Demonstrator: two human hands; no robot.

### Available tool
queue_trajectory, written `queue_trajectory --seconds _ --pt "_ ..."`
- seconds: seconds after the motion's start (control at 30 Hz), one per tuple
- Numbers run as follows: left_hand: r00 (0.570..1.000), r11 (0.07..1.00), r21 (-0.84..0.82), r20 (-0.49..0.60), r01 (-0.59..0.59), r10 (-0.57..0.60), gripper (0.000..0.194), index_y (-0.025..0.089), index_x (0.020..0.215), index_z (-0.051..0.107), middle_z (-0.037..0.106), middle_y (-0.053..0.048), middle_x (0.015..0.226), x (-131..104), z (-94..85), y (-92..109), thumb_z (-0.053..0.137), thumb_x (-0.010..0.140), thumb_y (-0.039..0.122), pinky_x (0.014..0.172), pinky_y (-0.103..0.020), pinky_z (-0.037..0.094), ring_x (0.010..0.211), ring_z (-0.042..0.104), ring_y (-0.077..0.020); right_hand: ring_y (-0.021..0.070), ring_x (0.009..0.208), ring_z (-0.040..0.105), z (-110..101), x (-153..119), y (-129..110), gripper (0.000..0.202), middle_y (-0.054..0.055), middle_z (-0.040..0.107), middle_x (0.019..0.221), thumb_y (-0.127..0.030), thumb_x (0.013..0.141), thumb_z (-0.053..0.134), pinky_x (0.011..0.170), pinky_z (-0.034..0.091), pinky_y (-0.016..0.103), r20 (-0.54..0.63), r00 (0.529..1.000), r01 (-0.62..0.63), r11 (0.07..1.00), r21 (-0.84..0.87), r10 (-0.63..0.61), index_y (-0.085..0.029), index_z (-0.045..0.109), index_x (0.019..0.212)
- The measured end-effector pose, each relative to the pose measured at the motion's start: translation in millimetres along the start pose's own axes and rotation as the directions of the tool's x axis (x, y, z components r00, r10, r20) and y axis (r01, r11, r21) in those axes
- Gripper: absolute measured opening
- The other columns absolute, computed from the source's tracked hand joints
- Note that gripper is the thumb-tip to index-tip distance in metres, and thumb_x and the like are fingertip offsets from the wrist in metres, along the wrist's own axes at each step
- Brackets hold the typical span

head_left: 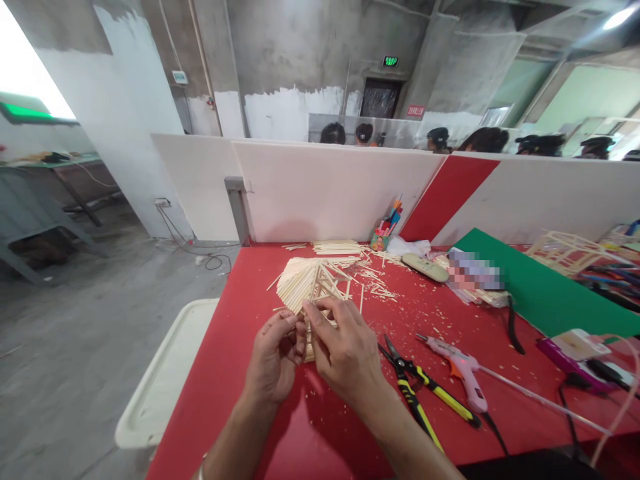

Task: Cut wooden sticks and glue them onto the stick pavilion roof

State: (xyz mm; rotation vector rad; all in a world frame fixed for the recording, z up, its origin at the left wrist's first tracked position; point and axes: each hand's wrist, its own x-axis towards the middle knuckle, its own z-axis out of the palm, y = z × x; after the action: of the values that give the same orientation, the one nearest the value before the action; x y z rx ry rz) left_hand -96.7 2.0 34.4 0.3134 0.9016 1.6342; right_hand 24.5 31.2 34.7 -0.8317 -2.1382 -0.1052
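A small structure of pale wooden sticks [295, 283], with a slatted sloping side and an open frame on its right, stands on the red table [235, 313]. At its near edge, my left hand [277, 357] has its fingers curled together; whatever they pinch is too small to make out. My right hand [345, 347] is closed against the structure's near side, fingertips beside those of my left hand. The fingers hide the part of the structure between them.
Pliers with yellow-black handles [413, 383] and a pink glue gun [463, 370] lie right of my hands. Behind are loose sticks [337, 248], a pen cup [383, 233] and a white partition [325, 190]. A green board [545, 287] lies at the right. People sit beyond the partition.
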Motion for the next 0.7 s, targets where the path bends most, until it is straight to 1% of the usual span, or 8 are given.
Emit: queue_trajectory --seconds 0.13,0.33,0.7 --pt "1.0 1.0 0.025 0.012 0.0 -0.001 0.02 0.016 0.065 0.057 0.058 0.004 0.052 1.1 -2.2 -1.4 0.075 0.061 0.023 0.04 -0.015 0.037 0.038 0.047 -0.0048 0.0209 0.093 0.053 0.7 -0.3 -0.1 0.037 0.011 0.058 0.104 -0.02 0.088 0.047 0.072 0.051 0.034 -0.003 1.0 -0.003 1.0 0.005 0.003 -0.017 0.056 0.124" --pt "0.999 0.999 0.047 0.036 -0.017 0.016 0.021 0.016 0.065 0.057 0.056 0.004 0.049 0.9 -3.2 -1.8 0.075 0.064 0.027 0.037 -0.015 0.033 0.037 0.046 -0.0049 0.0216 0.094 0.052 1.3 -0.3 0.3 0.038 0.012 0.058 0.105 -0.018 0.087 0.047 0.074 0.051 0.035 0.002 1.0 0.003 1.0 0.012 -0.003 -0.016 0.056 0.125" --pt "0.999 0.997 0.073 0.01 -0.038 0.038 0.027 0.014 0.064 0.058 0.057 0.004 0.05 2.7 -2.4 -2.2 0.08 0.058 0.028 0.034 -0.015 0.03 0.035 0.045 -0.0042 0.0217 0.094 0.053 1.7 -0.6 0.1 0.04 0.012 0.058 0.105 -0.019 0.087 0.047 0.073 0.052 0.035 -0.003 1.0 0.001 1.0 -0.008 -0.001 -0.017 0.055 0.126"
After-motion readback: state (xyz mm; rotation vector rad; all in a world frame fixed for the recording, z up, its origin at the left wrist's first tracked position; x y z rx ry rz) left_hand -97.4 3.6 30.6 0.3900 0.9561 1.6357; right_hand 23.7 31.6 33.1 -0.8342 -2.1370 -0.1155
